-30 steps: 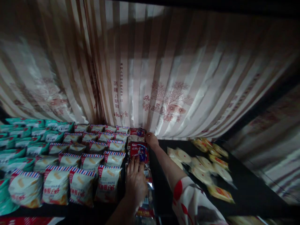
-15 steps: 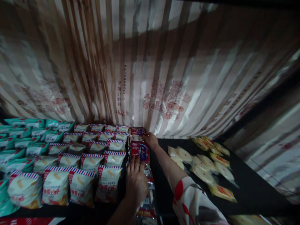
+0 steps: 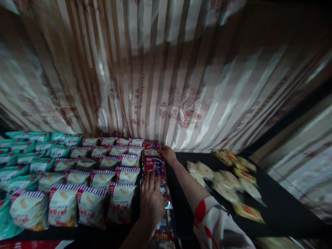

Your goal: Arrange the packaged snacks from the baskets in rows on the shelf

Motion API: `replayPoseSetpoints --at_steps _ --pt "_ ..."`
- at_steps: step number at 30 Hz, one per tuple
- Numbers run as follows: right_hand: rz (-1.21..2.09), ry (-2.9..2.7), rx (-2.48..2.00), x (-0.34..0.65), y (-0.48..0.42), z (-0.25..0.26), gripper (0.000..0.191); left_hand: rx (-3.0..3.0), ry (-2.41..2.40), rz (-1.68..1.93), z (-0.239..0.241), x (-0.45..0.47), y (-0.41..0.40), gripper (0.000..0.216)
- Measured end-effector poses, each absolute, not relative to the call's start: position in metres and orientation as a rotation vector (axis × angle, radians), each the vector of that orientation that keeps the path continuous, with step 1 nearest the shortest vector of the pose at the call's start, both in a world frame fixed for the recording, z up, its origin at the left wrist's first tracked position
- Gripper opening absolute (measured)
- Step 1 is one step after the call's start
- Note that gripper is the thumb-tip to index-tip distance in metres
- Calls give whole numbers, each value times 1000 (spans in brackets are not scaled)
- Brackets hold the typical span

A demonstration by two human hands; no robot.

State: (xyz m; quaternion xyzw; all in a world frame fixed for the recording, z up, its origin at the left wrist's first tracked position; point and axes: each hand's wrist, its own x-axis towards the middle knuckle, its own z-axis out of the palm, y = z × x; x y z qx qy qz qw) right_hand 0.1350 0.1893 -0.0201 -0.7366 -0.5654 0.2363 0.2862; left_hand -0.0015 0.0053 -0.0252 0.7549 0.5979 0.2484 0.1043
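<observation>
A column of red snack packets [image 3: 153, 162] with blue printing lies on the black shelf, running from the curtain towards me. My left hand [image 3: 152, 199] rests flat on the column, fingers stretched over the near end of a packet. Farther back, my right hand [image 3: 168, 153] has its curled fingertips at the right edge of the rearmost red packet [image 3: 151, 146], appearing to pinch it. Under my left palm the nearer packets [image 3: 166, 221] are partly covered. Rows of white snack bags [image 3: 120, 204] with striped tops stand just left of my left hand.
Teal bags [image 3: 41, 165] fill the far left. On the black shelf [image 3: 275, 193] to the right lie loose packs of round pale flatbreads [image 3: 225, 183] and several yellow packets [image 3: 249, 211]. A striped, printed curtain [image 3: 181, 69] hangs along the back.
The view has shifted slightly. Both hands stay nearly where they were on the red packets, and the packets look almost unmoved.
</observation>
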Motion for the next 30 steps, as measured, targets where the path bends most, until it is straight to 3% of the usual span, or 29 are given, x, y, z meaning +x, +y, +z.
replayPoseSetpoints --at_steps 23,30 --pt "382 -1547 -1707 155 93 12 33 2173 1730 763 0 -2 -1 43" --pt "485 -1323 -1500 162 18 8 43 2190 1614 1062 3 -18 -28 42"
